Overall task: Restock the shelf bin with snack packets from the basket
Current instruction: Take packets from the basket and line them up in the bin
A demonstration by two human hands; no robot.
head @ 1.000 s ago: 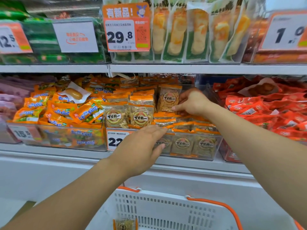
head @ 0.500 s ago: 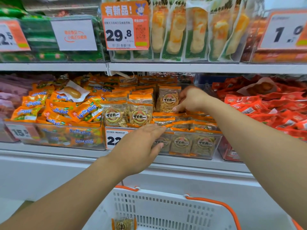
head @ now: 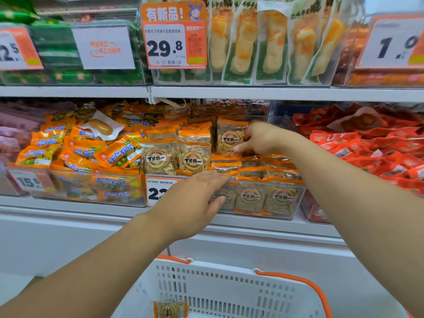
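Observation:
A clear shelf bin (head: 296, 203) on the middle shelf holds several orange-topped snack packets with round brown logos. My right hand (head: 259, 138) pinches one upright packet (head: 228, 140) at the back of the bin. My left hand (head: 195, 198) lies flat with straight fingers over the bin's front rim, fingertips touching the lying packets (head: 226, 167). Two more packets (head: 176, 157) stand upright at the bin's left. Below, a white basket (head: 229, 292) with orange handles holds one packet (head: 171, 309) at the frame's bottom edge.
A bin of orange-and-green candy packs (head: 75, 154) stands to the left, one of red packets (head: 371, 150) to the right. The upper shelf (head: 252, 92) carries bins and price tags (head: 174, 44). A white cabinet front lies below the shelf.
My right hand has shifted slightly on the upright packet at the back. My left hand has stayed over the front rim.

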